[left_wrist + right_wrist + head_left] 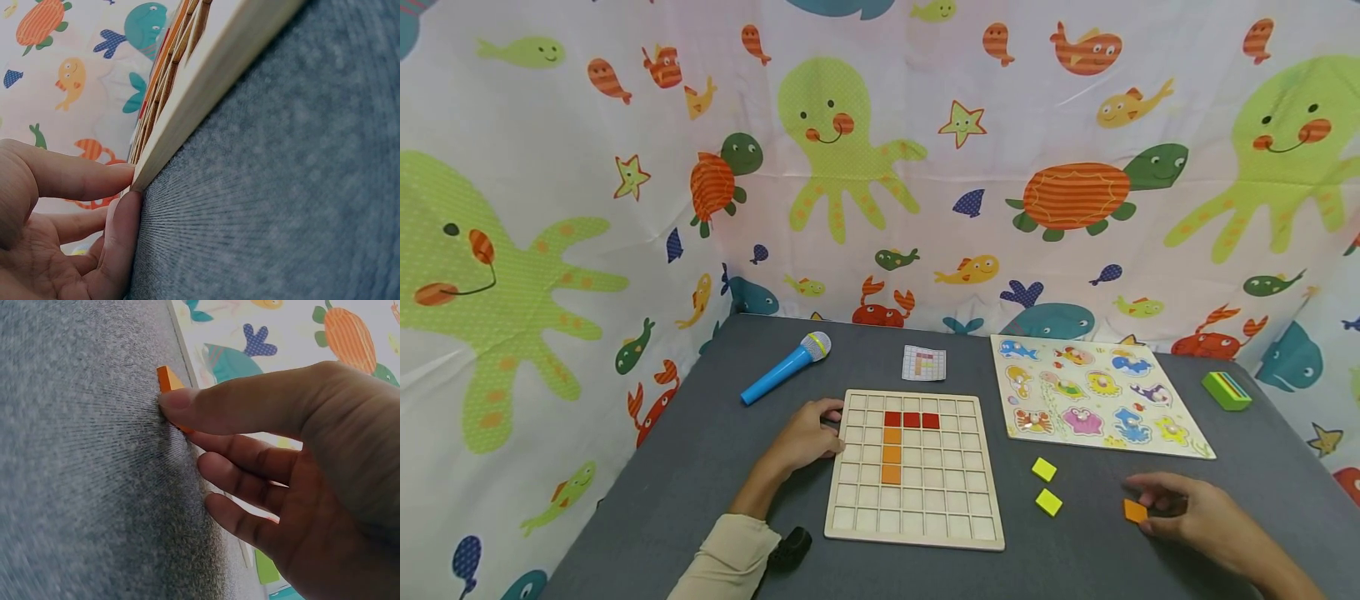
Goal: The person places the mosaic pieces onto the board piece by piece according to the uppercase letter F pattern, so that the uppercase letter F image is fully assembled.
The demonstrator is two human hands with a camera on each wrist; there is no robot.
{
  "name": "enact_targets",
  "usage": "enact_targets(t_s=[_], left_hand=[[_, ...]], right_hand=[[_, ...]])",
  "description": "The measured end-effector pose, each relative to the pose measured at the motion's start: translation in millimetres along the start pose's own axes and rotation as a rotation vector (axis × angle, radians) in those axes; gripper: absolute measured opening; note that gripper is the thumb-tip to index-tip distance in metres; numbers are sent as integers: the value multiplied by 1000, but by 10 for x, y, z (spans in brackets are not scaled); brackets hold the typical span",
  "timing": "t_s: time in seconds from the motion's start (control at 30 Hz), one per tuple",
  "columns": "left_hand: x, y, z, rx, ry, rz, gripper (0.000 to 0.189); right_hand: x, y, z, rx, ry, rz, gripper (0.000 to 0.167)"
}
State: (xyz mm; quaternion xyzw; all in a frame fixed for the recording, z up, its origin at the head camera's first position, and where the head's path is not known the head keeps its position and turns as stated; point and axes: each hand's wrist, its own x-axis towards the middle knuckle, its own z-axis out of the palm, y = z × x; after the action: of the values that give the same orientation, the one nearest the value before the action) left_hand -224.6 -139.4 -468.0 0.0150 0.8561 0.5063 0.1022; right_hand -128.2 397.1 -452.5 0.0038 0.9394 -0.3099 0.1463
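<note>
A wooden grid board (pixel 865 521) lies flat on the table, holding three red tiles (pixel 912 420) in a row and three orange tiles (pixel 891 454) in a column beneath the leftmost red one. My left hand (pixel 806 435) is at the board's left edge; in the left wrist view its thumb and a finger (pixel 119 212) pinch the rim. On the right, my right hand (pixel 1195 508) holds a loose orange tile (pixel 1135 511) between thumb and index finger, close over the tabletop. Its other fingers (pixel 240 519) are loosely bent. Two yellow tiles (pixel 1047 485) lie between the board and this hand.
Behind the board lies a small card (pixel 924 363) printed with a coloured grid pattern. A blue toy microphone (pixel 782 371) is at the back left. A sea-animal puzzle (pixel 1097 392) and a green stack of blocks (pixel 1227 391) occupy the back right. A patterned cloth hangs behind.
</note>
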Motion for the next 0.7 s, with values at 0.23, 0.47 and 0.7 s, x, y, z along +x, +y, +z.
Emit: enact_targets(t_s=[0.23, 0.47, 0.7], left_hand=[[-6, 0, -5, 2, -4, 1, 68], [-13, 7, -12, -7, -8, -7, 69], [-14, 1, -11, -3, -4, -4, 69]], right_hand=[[5, -21, 2, -24, 10, 47, 47], [-3, -83, -7, -25, 20, 19, 46], [-18, -242, 46, -122, 86, -57, 40]])
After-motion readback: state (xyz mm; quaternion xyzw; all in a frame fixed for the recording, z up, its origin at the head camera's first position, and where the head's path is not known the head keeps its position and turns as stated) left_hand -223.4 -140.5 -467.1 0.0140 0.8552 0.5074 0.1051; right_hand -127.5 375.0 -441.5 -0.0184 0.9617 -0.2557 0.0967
